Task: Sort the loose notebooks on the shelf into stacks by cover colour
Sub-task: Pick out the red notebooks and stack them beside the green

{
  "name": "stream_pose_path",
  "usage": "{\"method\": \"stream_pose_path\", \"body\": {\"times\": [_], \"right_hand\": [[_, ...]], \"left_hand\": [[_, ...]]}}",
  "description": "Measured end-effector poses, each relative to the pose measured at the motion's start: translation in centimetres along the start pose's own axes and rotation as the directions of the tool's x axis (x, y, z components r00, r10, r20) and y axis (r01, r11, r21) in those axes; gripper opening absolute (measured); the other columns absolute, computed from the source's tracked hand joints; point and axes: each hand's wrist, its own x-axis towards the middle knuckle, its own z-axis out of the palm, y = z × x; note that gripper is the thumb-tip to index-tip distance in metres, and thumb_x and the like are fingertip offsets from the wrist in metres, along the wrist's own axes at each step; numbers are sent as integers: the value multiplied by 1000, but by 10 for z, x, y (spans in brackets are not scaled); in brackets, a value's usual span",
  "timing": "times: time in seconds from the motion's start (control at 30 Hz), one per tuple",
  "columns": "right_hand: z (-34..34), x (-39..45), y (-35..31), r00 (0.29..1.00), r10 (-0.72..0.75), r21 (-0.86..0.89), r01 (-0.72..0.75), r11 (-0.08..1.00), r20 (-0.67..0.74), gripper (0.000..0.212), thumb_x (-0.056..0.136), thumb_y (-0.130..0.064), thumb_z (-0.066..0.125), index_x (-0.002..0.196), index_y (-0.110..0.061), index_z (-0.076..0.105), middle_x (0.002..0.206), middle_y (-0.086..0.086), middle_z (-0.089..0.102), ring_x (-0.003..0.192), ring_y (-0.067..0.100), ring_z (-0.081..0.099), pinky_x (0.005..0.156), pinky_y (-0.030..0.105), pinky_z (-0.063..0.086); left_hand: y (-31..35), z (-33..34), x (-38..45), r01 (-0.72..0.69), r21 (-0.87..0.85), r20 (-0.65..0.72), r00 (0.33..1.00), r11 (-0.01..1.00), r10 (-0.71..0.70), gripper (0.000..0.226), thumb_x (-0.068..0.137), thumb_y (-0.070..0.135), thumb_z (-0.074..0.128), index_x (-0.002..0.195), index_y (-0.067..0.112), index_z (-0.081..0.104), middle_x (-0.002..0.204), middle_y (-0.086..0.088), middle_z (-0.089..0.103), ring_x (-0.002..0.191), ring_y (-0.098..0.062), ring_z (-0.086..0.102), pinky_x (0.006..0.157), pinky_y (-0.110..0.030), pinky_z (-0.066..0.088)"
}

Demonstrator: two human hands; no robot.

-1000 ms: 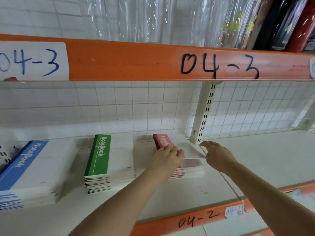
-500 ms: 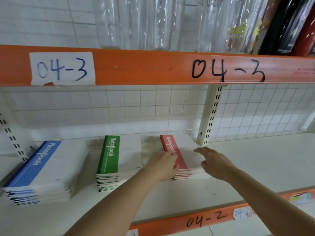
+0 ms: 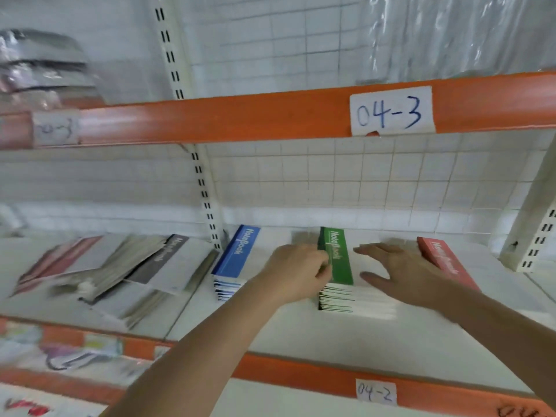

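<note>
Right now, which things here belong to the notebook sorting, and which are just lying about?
Part of the job:
- blue stack
- green stack, with the left hand at its left edge and the right hand spread flat over it
- red stack
- loose notebooks, unsorted

Just lying about:
- shelf label
- plastic-wrapped goods, too blurred to identify

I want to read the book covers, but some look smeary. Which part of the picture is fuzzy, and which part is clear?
Head view: the loose notebooks on the left are smeared by motion blur; the green stack and the 04-3 label read sharp; the wide lens bends the orange shelf beam.
</note>
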Motion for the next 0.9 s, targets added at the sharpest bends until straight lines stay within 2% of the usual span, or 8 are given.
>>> {"method": "stream_pose_path", "body": {"times": [0.13,0.27,0.37,0.57,0.63,0.73,0.8,0.9], "right_hand": [[13,32,-67,996,-94,32,94,995,-14,52,95,-40,51,144,-32,35,145,-7,42,124,16,48,99,27,40],[27,59,-134,983,-184,88,186,979,-25,53,95,-41,50,145,-32,33,148,-10,37,131,12,41,104,23,33],[41,81,-183,966,-256,105,258,960,-31,53,96,-42,47,146,-34,31,149,-11,36,133,9,38,107,23,31],[66,126,-277,964,-262,141,266,954,-42,50,95,-40,51,143,-35,36,143,-12,42,128,11,43,101,24,38],[73,142,-304,964,-263,153,267,951,-46,50,96,-40,50,143,-35,36,144,-14,40,130,9,41,103,24,36],[84,166,-343,962,-271,147,273,951,-35,50,97,-40,48,145,-32,34,147,-11,37,132,9,38,107,22,30],[92,180,-369,959,-281,126,282,951,-24,51,97,-40,47,145,-30,33,147,-8,39,132,11,38,108,27,31],[103,202,-406,956,-293,124,293,948,-16,51,97,-40,47,145,-31,34,146,-9,39,132,11,38,103,23,29]], "left_hand": [[-52,-10,-46,110,49,-28,994,993,-109,29,99,35,40,97,18,63,98,0,67,89,-23,60,67,-31,44],[-106,-17,-90,188,81,-64,981,979,-183,30,99,37,39,106,20,62,103,-1,67,91,-25,61,75,-33,49],[-152,-20,-121,213,89,-74,976,973,-207,29,99,37,40,106,21,62,103,1,67,92,-22,61,67,-29,41],[-242,-30,-179,233,86,-138,966,969,-220,32,98,39,41,118,25,62,106,5,69,97,-18,63,75,-27,42],[-270,-34,-195,209,98,-156,969,973,-192,30,98,38,41,115,24,62,103,5,69,95,-17,63,71,-26,37],[-309,-38,-219,215,81,-199,960,973,-196,28,96,39,39,97,21,61,91,4,69,81,-18,63,70,-27,44],[-335,-37,-233,215,62,-239,951,975,-195,44,91,45,30,97,19,65,88,3,70,77,-21,64,67,-28,46],[-367,-36,-250,210,34,-255,947,977,-195,55,84,47,25,95,17,68,79,-1,70,73,-25,65,60,-26,38]]}}
